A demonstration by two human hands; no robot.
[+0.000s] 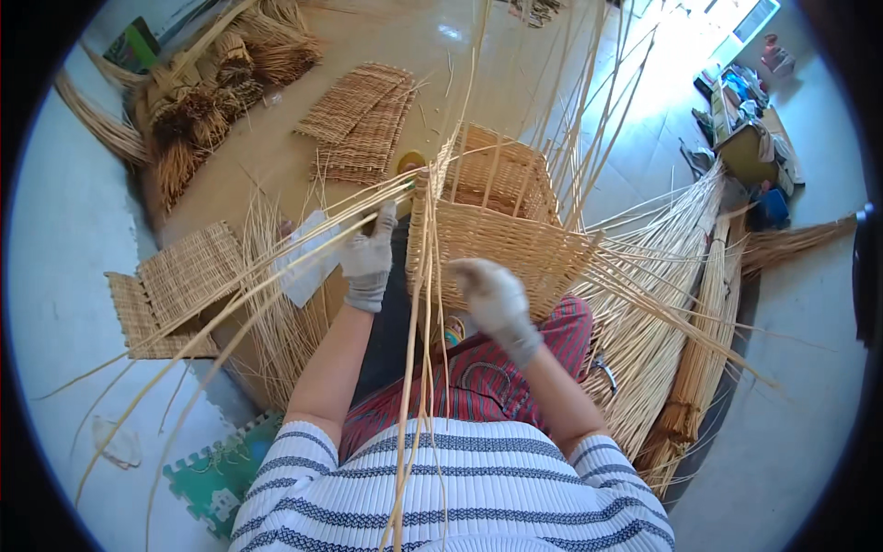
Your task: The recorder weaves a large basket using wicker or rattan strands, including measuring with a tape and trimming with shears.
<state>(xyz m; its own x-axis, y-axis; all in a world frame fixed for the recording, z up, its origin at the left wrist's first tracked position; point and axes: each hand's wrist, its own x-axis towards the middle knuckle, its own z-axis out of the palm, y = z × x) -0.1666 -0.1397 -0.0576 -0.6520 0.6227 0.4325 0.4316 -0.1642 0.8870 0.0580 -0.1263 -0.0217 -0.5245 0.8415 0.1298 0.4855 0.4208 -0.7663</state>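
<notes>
Left of centre, the white-gloved left hand [370, 256] clasps long, pale wicker strands [370, 201]; apart from it, the blurred white-gloved right hand [495, 299] has an unclear grip. Mid-frame, the boxy tan woven-wicker basket [506, 247] looks close-woven, open-topped, bristling with unwoven ends.

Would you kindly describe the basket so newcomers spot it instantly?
Start at the striped top, bottom centre. Beyond it, by the right hand, is the basket; unlike the flat panels on the floor, it is box-shaped with long loose strands.
</notes>
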